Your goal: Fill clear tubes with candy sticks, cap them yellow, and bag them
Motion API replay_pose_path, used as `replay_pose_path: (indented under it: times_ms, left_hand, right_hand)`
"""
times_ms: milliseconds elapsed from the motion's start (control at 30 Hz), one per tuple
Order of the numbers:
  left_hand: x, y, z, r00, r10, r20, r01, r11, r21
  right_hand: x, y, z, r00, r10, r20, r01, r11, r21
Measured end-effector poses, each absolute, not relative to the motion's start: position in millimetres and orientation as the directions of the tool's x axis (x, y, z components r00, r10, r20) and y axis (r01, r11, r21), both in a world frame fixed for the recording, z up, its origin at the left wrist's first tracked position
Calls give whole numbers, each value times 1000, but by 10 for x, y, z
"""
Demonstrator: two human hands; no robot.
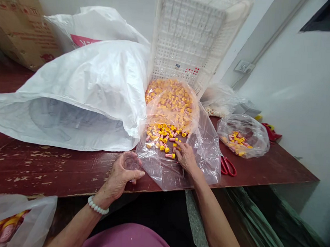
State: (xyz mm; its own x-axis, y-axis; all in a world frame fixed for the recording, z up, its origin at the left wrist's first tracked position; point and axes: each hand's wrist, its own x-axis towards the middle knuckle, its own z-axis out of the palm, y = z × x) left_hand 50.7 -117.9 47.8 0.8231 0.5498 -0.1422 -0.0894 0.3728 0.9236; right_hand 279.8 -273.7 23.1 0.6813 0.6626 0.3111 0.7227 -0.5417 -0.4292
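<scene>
My left hand is wrapped round a clear plastic cup at the table's front edge. Its fingers are partly hidden behind the clear wall. To the right, my right hand has its fingers stretched out, the tips touching small yellow-capped bottles with pink-and-white bodies. These loose bottles lie at the mouth of a clear plastic bag spread flat on the table. Farther back in that bag is a large heap of the same bottles.
A big white sack lies left, its mouth facing me. Behind the heap a white plastic crate stands tilted. Red-handled scissors and a smaller bag of bottles are right; a cardboard box sits far left. Another bag is lower left.
</scene>
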Motion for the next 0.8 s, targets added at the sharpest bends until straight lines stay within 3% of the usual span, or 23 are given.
replay_pose_path:
  times_ms: [133,367,533,800]
  left_hand:
    - [527,-1193,496,829,545,-130,-96,367,925]
    - [537,-1214,448,829,533,-167,-52,372,927]
    - [529,-1222,468,814,550,-185,-62,399,915]
    - [521,-1208,442,827,539,-157,-73,381,922]
  right_hand:
    - [2791,-2677,234,680,686,259,718,-548,-429]
    - [2685,-2489,170,767,590,251,624,-595,-507]
    - [2690,-2374,132,775,580,252,576,-483,-660]
    - [2791,-2435,141,874,438,212,341,-239,-909]
